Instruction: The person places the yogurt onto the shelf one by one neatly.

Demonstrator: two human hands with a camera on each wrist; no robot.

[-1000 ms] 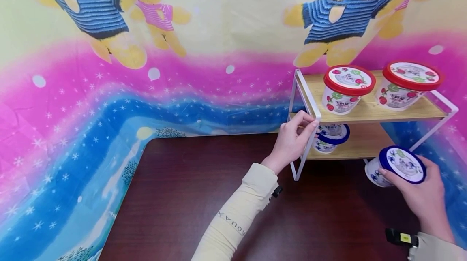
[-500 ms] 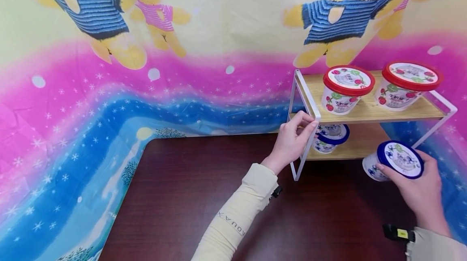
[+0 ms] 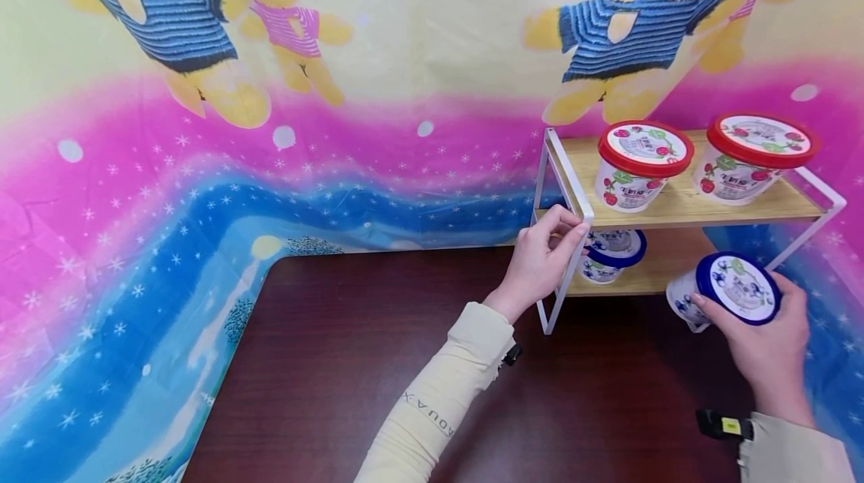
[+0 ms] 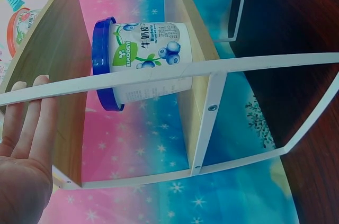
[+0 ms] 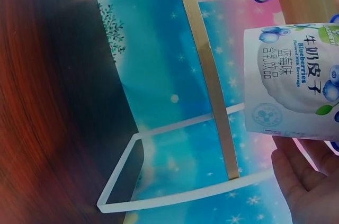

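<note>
A two-tier rack (image 3: 570,175) with white metal frame and wooden shelves stands at the right of the head view. My left hand (image 3: 540,254) pinches its front left upright near the top shelf; in the left wrist view the fingers (image 4: 39,123) reach behind the white bar. My right hand (image 3: 769,348) grips a blue-lidded blueberry milk tub (image 3: 739,288), thumb on one side. That tub (image 5: 296,81) is tilted, lid towards the head camera, in front of the lower shelf's right part. Another blueberry tub (image 4: 151,49) stands upright on the lower shelf (image 3: 661,273), at its left end.
Two red-lidded tubs with strawberry-like pictures, a left one (image 3: 628,187) and a right one (image 3: 739,175), sit on the top shelf. A dark brown table (image 3: 337,363) lies under the rack. Behind hangs a printed bear cloth (image 3: 418,55).
My right hand has moved slightly up and left with the blueberry tub, nearer the rack's lower shelf. My left hand has kept its hold on the upright.
</note>
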